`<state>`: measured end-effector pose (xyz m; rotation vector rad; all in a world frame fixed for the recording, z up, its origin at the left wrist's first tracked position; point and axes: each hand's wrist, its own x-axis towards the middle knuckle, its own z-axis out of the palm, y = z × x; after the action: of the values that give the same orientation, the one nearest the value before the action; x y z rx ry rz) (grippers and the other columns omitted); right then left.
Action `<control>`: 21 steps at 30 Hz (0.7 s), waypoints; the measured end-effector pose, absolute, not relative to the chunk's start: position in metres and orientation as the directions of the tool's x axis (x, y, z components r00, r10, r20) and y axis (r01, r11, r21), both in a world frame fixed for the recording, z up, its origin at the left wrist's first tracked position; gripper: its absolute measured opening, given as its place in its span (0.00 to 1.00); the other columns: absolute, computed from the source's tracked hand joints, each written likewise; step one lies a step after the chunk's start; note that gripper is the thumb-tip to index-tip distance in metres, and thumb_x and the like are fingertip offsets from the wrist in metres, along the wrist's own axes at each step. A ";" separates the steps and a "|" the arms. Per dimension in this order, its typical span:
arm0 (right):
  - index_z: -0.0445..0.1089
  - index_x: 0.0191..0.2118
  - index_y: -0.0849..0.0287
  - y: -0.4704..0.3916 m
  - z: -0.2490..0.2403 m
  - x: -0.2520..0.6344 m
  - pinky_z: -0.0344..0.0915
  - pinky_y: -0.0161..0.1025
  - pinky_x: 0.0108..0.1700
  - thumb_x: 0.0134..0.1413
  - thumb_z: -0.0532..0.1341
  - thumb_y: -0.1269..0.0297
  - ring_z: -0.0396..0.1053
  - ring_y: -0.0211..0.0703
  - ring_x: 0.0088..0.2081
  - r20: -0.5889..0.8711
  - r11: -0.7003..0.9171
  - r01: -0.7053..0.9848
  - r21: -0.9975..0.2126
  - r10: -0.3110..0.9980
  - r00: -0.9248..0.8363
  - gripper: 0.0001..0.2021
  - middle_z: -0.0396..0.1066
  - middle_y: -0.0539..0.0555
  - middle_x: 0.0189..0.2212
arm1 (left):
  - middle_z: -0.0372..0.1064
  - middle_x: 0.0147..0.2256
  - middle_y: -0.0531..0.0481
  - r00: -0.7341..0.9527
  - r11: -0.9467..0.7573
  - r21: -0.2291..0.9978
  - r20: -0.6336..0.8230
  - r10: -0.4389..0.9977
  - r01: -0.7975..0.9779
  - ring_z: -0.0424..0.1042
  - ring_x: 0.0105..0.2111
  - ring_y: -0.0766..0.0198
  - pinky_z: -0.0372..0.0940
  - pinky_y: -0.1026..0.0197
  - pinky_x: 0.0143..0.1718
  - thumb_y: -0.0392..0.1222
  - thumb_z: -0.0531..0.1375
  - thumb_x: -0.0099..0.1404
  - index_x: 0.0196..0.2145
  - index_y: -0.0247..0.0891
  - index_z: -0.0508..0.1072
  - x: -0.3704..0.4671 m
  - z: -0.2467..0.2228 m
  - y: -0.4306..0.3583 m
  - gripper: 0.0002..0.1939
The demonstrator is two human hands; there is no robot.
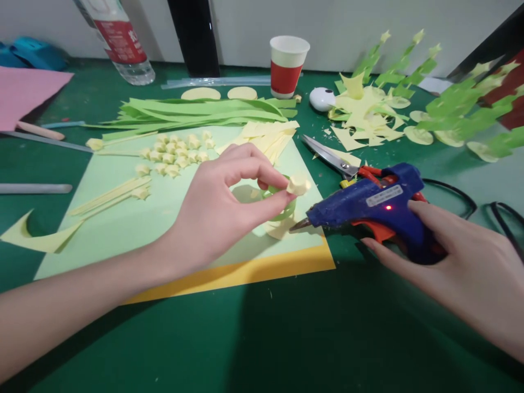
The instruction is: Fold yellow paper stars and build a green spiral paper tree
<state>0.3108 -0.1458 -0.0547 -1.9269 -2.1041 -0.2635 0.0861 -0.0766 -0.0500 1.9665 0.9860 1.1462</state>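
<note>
My left hand [223, 202] pinches a small pale yellow folded paper star [299, 185] between thumb and fingertips. Just behind and below the star, a curled green paper strip [289, 210] stands at a round cream paper disc [277, 229], partly hidden by my fingers. On the right, a blue hot glue gun [368, 202] with its red light lit points its nozzle left, close to the disc. Around the gun's handle is my right hand [466, 256], thumb and finger on either side; the other fingers are hidden. The orange trigger is partly visible.
Several folded stars [176, 153] and yellow strips [268, 139] lie on a pale green sheet [135, 234]. Open scissors [331, 155] lie behind the gun, near paper scraps [364, 114]. A paper cup [289, 65], a bottle [126, 46] and finished paper plants [454, 109] stand farther back.
</note>
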 end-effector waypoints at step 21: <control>0.57 0.27 0.57 -0.149 -0.057 0.311 0.50 0.35 0.12 0.57 0.39 0.43 0.58 0.40 0.11 0.362 0.286 0.954 0.088 0.883 -0.299 0.24 0.58 0.49 0.14 | 0.61 0.23 0.55 0.359 -0.481 0.810 0.362 0.860 0.335 0.62 0.28 0.67 0.55 0.62 0.31 0.29 0.61 0.53 0.19 0.39 0.66 0.086 -0.052 -0.079 0.10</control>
<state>0.3107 -0.1490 -0.0569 -1.6912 -2.3132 -0.4235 0.0863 -0.0789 -0.0521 1.9904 1.0341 1.0672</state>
